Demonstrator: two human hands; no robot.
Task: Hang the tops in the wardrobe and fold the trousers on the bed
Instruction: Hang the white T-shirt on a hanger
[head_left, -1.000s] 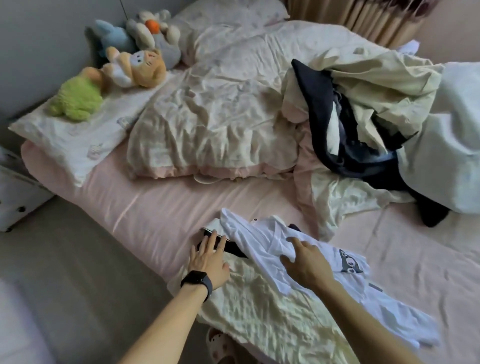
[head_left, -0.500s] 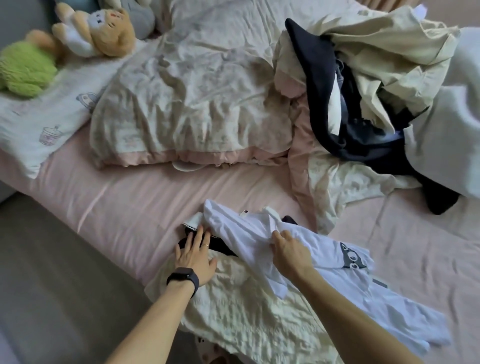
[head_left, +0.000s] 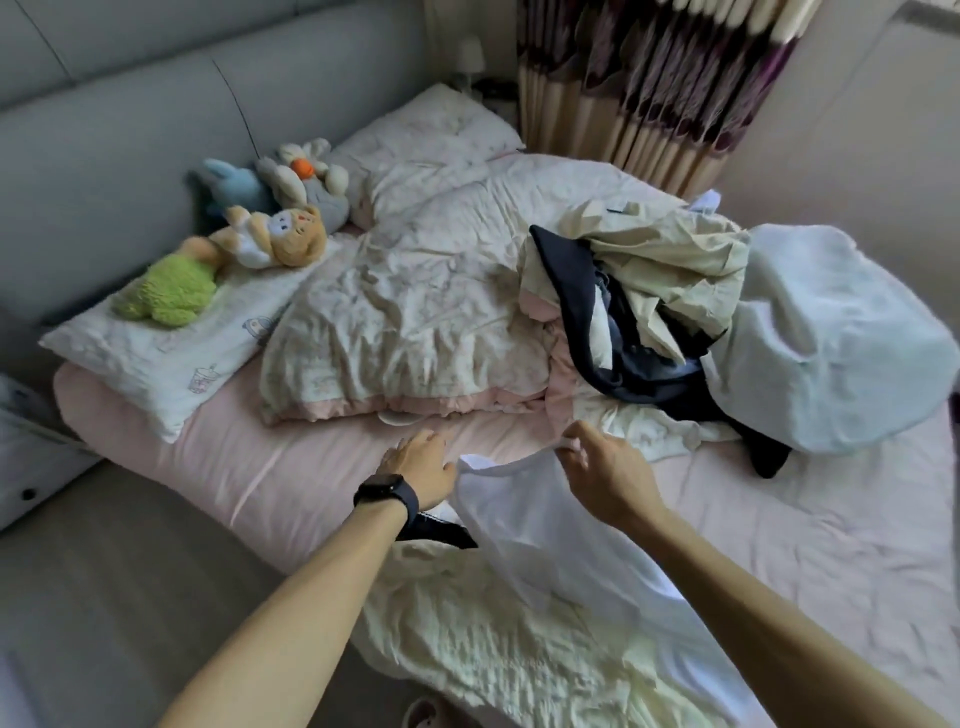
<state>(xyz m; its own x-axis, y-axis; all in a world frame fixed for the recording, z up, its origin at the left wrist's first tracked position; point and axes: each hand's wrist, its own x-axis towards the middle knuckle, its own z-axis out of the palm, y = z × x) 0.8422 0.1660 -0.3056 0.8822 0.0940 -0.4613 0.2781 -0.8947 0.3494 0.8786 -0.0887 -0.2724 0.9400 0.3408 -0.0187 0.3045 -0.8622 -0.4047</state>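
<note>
The right hand (head_left: 608, 478) pinches the upper edge of the white top (head_left: 545, 545) and holds it raised above the bed (head_left: 260, 467). The top drapes over a cream garment (head_left: 493, 649) and a black piece (head_left: 441, 530) at the bed's near edge. The left hand (head_left: 421, 465), fingers straight and spread, holds nothing just beside the top's other corner. Behind lie a rumpled duvet (head_left: 415, 312), a clothes heap (head_left: 649, 291), a pale blue bundle (head_left: 831, 338) and plush toys (head_left: 270, 234) by a pillow (head_left: 156, 353).

Arms outstretched; left hand (head_left: 421, 465) relaxed, right hand (head_left: 608, 480) pinching white top (head_left: 545, 545).
</note>
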